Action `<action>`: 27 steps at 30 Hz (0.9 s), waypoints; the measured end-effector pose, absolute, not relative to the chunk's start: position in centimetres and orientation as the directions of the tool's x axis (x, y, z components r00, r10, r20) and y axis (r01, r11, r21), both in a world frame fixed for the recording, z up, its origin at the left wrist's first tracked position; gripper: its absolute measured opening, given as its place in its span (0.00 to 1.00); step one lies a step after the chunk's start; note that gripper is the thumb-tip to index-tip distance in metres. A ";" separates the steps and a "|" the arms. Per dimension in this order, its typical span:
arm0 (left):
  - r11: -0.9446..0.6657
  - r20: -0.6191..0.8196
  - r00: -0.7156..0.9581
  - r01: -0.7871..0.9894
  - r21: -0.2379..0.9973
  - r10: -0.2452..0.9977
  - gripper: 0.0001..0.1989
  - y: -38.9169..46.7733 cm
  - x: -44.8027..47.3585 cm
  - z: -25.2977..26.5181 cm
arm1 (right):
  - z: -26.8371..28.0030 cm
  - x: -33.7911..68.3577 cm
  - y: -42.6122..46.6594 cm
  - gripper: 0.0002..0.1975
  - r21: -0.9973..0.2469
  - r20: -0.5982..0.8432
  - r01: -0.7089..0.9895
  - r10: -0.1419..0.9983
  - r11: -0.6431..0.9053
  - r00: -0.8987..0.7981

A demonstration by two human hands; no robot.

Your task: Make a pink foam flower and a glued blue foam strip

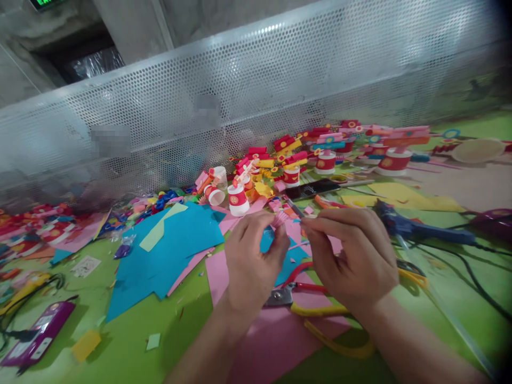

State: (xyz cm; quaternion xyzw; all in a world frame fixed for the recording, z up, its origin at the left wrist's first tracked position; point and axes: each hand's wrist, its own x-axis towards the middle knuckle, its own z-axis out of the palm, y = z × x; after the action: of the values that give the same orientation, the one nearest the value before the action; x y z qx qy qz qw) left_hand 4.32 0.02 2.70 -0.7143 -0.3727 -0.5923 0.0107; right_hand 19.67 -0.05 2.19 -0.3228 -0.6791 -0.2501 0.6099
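Left hand [251,261] pinches pleated pink paper [280,217]; right hand [356,261], grip unclear. Red-banded cups [238,199], insides mostly hidden, line the tabletop's [136,354] far edge.

Perforated metal partition [280,74] runs slantwise across the far side of the green tabletop [160,325]. Behind it: concrete wall [136,32], lit green sign [42,2] at upper left, clear plastic film [98,63] in a dark recess. Near left: purple power strip [40,333], black plug [24,335] inserted.

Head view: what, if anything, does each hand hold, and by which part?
Left hand: ridged pink paper, pinched near its lower edge. Right hand: any hold is unclear.
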 end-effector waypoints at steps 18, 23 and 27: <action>-0.730 0.870 0.012 0.550 0.405 0.492 0.07 -0.4 4.5 2.9 | 2.3 19.5 -0.2 0.14 0.023 0.980 0.742 0.134 0.670 -0.151; -0.726 0.871 0.006 0.555 0.406 0.492 0.07 -0.4 4.5 2.9 | 2.2 19.5 -0.1 0.14 0.009 0.977 0.738 0.150 0.675 -0.149; -0.729 0.875 -0.002 0.552 0.405 0.484 0.06 -0.4 4.5 3.0 | 2.0 19.6 0.0 0.13 0.021 0.975 0.746 0.151 0.666 -0.163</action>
State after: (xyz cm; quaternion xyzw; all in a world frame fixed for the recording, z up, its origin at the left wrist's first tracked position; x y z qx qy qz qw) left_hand 4.54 -0.44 3.04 -0.7060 -0.3668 -0.6052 0.0278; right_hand 19.57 -0.04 2.02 -0.3133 -0.7159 -0.2625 0.5661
